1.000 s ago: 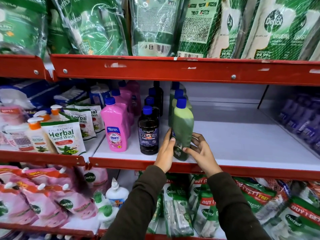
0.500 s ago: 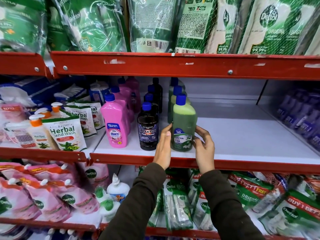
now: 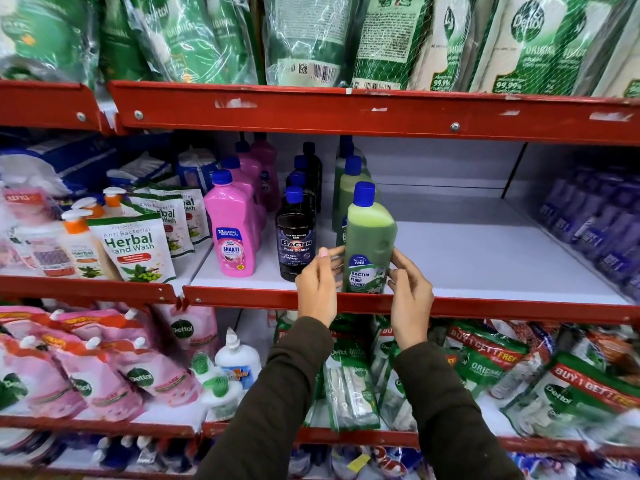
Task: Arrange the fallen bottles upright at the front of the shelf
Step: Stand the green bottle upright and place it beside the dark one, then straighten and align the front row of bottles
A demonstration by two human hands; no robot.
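A green Bactin floor cleaner bottle (image 3: 369,240) with a blue cap stands upright at the front edge of the white middle shelf (image 3: 485,258), label facing me. My left hand (image 3: 317,282) touches its left side with the fingertips, and my right hand (image 3: 410,289) holds its right lower side. To its left stand a black Bactin bottle (image 3: 294,237) and a pink Shakti bottle (image 3: 233,226), both upright at the front. More green, black and pink bottles line up behind them.
Herbal hand wash pouches (image 3: 133,249) fill the shelf section at left. Purple bottles (image 3: 595,230) stand at far right. The red shelf lip (image 3: 485,306) runs below my hands. Dettol refill packs hang above and lie on the lower shelf.
The green bottle went from tilted with its back showing to upright with the label forward at the shelf front. My hands slid down to its lower sides.
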